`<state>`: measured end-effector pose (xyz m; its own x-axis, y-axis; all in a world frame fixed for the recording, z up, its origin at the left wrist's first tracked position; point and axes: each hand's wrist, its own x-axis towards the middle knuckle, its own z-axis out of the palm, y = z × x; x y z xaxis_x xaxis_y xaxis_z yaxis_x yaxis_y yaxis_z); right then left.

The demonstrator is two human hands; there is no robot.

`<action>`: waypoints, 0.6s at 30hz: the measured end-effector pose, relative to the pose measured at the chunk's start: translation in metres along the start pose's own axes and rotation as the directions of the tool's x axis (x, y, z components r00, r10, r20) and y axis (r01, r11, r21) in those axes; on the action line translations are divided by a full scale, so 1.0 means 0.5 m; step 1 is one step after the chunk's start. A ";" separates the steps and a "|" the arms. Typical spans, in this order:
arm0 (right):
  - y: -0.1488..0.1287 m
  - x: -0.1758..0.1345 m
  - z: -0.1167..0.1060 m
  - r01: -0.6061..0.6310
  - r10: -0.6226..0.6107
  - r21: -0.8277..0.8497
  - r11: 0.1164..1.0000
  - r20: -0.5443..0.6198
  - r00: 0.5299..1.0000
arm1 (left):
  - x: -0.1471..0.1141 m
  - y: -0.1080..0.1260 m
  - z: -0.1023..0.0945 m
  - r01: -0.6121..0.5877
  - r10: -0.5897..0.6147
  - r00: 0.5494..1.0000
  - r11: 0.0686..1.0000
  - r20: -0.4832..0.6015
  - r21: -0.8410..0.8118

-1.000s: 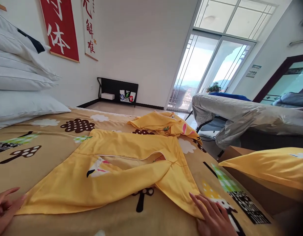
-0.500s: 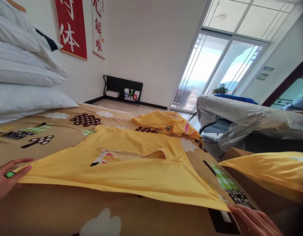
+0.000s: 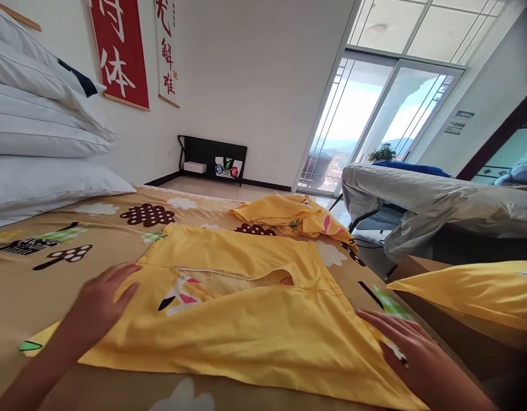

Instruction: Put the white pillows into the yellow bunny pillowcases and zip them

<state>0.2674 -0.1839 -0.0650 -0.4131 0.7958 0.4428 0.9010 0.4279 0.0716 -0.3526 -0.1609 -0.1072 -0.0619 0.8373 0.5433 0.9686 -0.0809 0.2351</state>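
A yellow pillowcase (image 3: 241, 337) lies spread on the patterned bedsheet (image 3: 15, 308). Across its upper half runs a gaping slit, through which a rabbit-like print in white, pink and black shows. My left hand (image 3: 103, 299) rests on the left side of the pillowcase, fingers stretched and thumb apart. Along the right edge, my right hand (image 3: 404, 342) lies with its fingers extended on the cloth. Part of each side edge is hidden under my hands. The near edge of the pillowcase lies down on the sheet, its right corner close to the bottom of the view.
Beyond it lies another crumpled yellow cloth (image 3: 289, 214). White pillows (image 3: 49, 180) are stacked at the left. To the right, more yellow fabric (image 3: 473, 291) hangs over a cardboard box (image 3: 421, 302). A plastic-covered piece of furniture (image 3: 443, 197) stands behind that.
Both hands have let go of the near corners and moved up the sides of the pillowcase. Its near edge, stretched between them before, has dropped toward me onto the sheet.
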 end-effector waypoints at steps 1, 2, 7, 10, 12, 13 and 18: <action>-0.048 0.051 0.000 -0.023 0.023 0.031 0.999 -0.004 1.000 | 0.016 0.085 0.014 -0.112 0.115 0.992 0.992 0.049 -0.056; -0.098 0.094 0.011 -0.026 0.026 0.071 0.997 0.001 1.000 | 0.021 0.162 0.033 -0.206 0.218 0.968 0.973 0.121 -0.104; -0.270 0.127 0.149 -0.121 0.042 0.206 0.971 0.353 0.935 | -0.071 0.312 0.118 -0.483 0.542 0.739 0.841 0.400 -0.245; -0.265 0.050 0.188 -0.172 0.070 0.220 0.960 0.407 0.911 | -0.136 0.241 0.098 -0.531 0.585 0.717 0.811 0.379 -0.246; -0.240 0.001 0.179 -0.113 0.018 0.227 0.967 0.381 0.925 | -0.161 0.184 0.066 -0.540 0.581 0.754 0.814 0.305 -0.214; -0.229 -0.018 0.169 -0.062 -0.024 0.225 0.972 0.360 0.933 | -0.169 0.163 0.049 -0.548 0.583 0.768 0.812 0.266 -0.199; -0.258 -0.037 0.135 0.185 -0.196 0.178 0.967 0.044 0.980 | -0.188 0.180 0.004 -0.634 0.659 0.734 0.751 0.162 -0.184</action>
<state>0.1497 -0.2248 -0.1428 -0.5867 0.7147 0.3808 0.7709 0.6369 -0.0076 -0.2593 -0.2459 -0.1389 0.6319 0.6489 0.4238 0.7225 -0.6911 -0.0191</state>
